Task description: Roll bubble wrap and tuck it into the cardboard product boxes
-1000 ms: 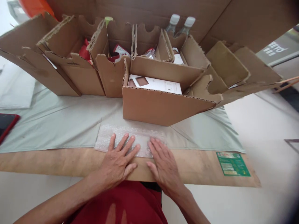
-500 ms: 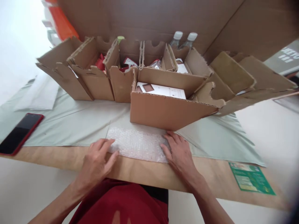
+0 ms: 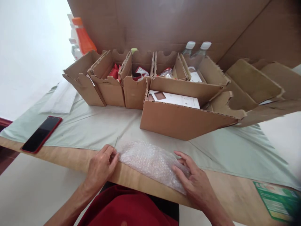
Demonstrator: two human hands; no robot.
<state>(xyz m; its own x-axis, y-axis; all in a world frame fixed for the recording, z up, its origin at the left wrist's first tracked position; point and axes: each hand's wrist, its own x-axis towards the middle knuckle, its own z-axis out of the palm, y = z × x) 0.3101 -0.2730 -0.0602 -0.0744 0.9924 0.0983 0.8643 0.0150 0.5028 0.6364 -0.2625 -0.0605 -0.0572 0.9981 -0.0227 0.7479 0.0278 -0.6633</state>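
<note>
A clear bubble wrap bag or folded sheet (image 3: 148, 160) lies at the table's front edge, its right end bent up a little. At its left edge, my left hand (image 3: 102, 164) has thumb and fingers closed on the corner. My right hand (image 3: 195, 180) holds the other end, with the thumb on the near side and the fingers behind; the wrap hides part of the fingertips. Just beyond the wrap stands a cardboard bin (image 3: 185, 121) with white printed boxes (image 3: 176, 99) inside.
Behind is a row of cardboard bins (image 3: 113, 94) with red and silver packets. A phone (image 3: 41, 133) and more bubble wrap (image 3: 60, 97) lie at left. A green printed card (image 3: 274, 199) is at right. An orange-capped bottle (image 3: 83, 37) and two white-capped bottles (image 3: 203, 48) stand behind.
Both hands have gone from resting open beside the flat bubble wrap to gripping its ends. The wrap's right end has come nearer and bent up. The camera view has shifted left.
</note>
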